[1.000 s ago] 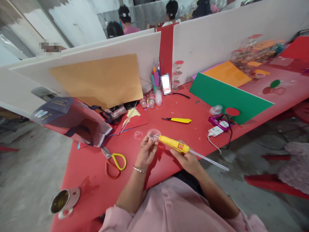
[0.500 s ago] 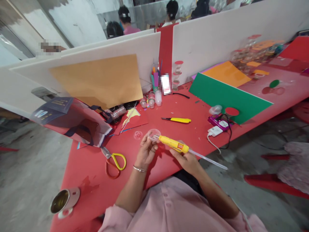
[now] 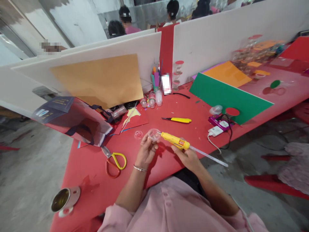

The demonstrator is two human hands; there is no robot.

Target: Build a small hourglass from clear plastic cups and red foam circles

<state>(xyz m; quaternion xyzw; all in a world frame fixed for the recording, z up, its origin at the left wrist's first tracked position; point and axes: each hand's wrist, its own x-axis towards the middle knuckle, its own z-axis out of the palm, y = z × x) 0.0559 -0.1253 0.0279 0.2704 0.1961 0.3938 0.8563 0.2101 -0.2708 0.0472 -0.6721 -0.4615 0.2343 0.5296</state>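
Between the fingers of my left hand [image 3: 146, 151] is a small clear plastic cup [image 3: 154, 135], its open mouth turned up. My right hand [image 3: 187, 157] grips a yellow glue gun [image 3: 175, 140], with a long clear glue stick [image 3: 210, 156] poking out of its back. The gun's metal nozzle points left and sits at the cup's right rim; whether it touches I cannot tell. Just left of the cup, a clear round lid-like piece [image 3: 138, 134] lies on the red table [image 3: 96, 174]. Beyond the hands lies a yellow utility knife [image 3: 180, 120].
Scissors [image 3: 114, 162] with red and yellow handles and a mug [image 3: 65, 200] of liquid are at left. A paper bag [image 3: 77, 119] stands behind them. At right are a purple power strip [image 3: 219, 122] and green board [image 3: 229, 96]. White partitions [image 3: 217, 42] rise behind; people sit beyond.
The glue gun has drawn back slightly to the right, its nozzle moving from inside the cup's mouth to the rim. My left hand and the cup have barely moved.
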